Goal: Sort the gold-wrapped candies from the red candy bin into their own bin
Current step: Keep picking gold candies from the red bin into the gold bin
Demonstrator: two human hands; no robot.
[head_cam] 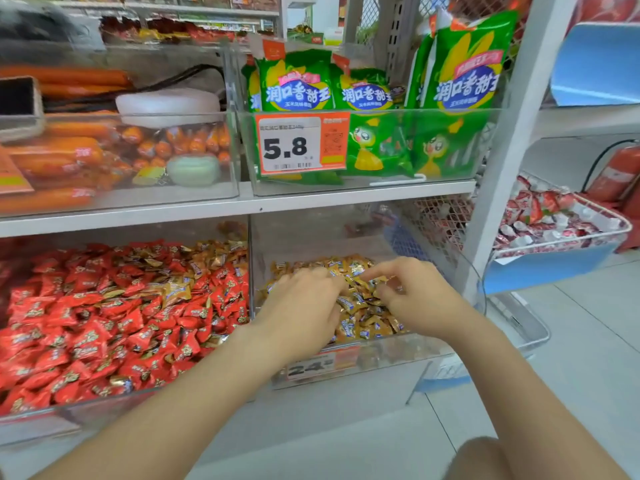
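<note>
A person reaches both bare arms toward the lower shelf of a shop display, where 2 clear plastic bins sit side by side. The left bin (104, 407) is heaped with red candies (86, 323), and several gold-wrapped candies (176, 291) are still mixed in near its back right corner. The right bin (381, 358) holds a shallower pile of gold candies (363, 317).

Both hands are over the right bin. The left hand (304, 303) lies palm down with its fingers bent into the gold pile; whether it grips anything cannot be told. The right hand (412, 292) is just beside it, fingers curled with forefinger and thumb close above the wrappers; whether they pinch a candy cannot be told.

On the shelf above, green snack bags (464, 64) stand behind a price tag (301, 145) reading 5.8, next to a bin of orange sausages (59, 157). A wire basket (602, 211) of red-and-white sweets sits further right.
</note>
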